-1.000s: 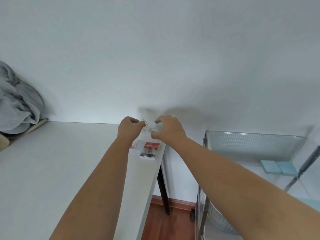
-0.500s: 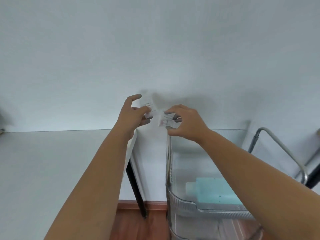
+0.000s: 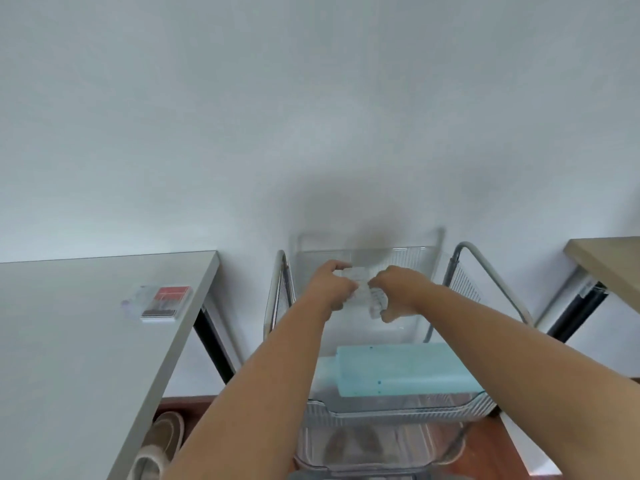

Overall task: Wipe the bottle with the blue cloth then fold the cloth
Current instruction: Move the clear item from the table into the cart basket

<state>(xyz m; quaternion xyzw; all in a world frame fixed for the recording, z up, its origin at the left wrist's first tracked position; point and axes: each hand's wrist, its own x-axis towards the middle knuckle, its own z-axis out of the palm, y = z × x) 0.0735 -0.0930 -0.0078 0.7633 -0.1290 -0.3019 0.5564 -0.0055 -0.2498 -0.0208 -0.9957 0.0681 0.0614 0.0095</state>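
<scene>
1. The bottle (image 3: 363, 292), a small clear one with pale, blurred markings, is held up between both hands over the top tray of a clear plastic cart (image 3: 398, 415); half a second ago it was held higher, against the wall
2. The left hand (image 3: 330, 285) has its fingers curled round the bottle's left end, where before those fingers were spread more loosely
3. The right hand (image 3: 398, 292) pinches the right end, thumb below and fingers curled over the top, much as it did earlier
4. The blue cloth (image 3: 401, 370) lies folded flat in the cart's top tray, nearer the person than the hands and partly under the right forearm; it sits as it did in the earlier frame
5. The view has tipped down and to the right since then, so the cart now fills the middle
6. On the white counter (image 3: 86, 341) to the left, near its right edge, lies a small flat red and white box (image 3: 164, 303)
7. Under that counter, a beige slipper (image 3: 159, 441) rests on the wooden floor
</scene>
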